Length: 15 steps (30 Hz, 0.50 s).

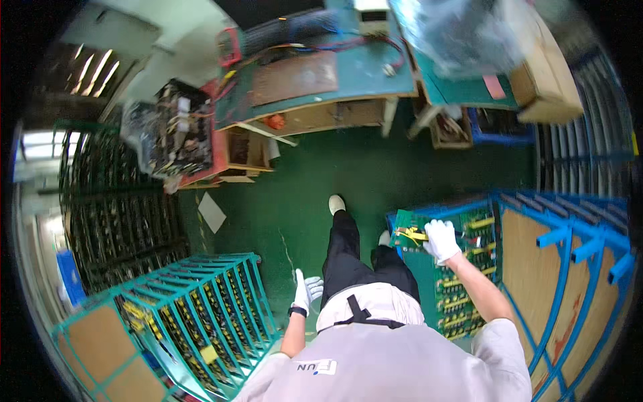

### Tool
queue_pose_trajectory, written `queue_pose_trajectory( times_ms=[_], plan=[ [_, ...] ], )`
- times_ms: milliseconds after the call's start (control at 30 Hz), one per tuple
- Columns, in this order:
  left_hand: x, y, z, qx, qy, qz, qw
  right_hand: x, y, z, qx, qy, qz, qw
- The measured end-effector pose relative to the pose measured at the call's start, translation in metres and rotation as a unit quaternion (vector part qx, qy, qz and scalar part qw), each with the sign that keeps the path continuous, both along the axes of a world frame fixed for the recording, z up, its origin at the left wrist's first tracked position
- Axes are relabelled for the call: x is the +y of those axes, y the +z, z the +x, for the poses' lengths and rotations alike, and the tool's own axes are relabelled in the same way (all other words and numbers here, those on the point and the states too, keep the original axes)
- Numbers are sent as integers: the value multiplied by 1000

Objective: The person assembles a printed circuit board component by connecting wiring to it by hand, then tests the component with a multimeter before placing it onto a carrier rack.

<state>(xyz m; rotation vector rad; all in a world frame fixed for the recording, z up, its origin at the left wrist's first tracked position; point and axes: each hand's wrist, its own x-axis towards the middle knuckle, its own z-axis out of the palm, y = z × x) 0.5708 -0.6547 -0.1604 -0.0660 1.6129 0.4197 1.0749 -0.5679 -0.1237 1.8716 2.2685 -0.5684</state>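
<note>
My right hand (441, 241), in a white glove, is closed at the edge of a green circuit board (406, 221) with yellow parts on it. The fingertips beneath are hidden. Just beside and below it, a blue rack (439, 209) holds several more green boards (457, 288) with yellow parts, stacked in rows. My left hand (307, 289), also gloved in white, hangs low at my left side. Its fingers are spread and nothing is in them. Nearest to that hand stands a teal rack (253, 258) filled with upright boards (218, 315).
Ahead is a green-topped workbench (368, 80) with cables and a brown board (296, 78). A clear plastic bag (462, 37) and cardboard box (552, 74) lie at right. A white sheet (211, 213) is on the green floor (288, 187). Blue frames (569, 268) flank my right.
</note>
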Motion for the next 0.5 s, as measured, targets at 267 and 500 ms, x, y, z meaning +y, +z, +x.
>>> queue_pose_trajectory(
  times_ms=[267,500],
  plan=[
    [250,-1,-44,100,-215,243,941,191,66,-92,19,104,94,990],
    [540,24,-103,426,-419,482,641,384,100,-179,-1,111,130,985]
  ],
)
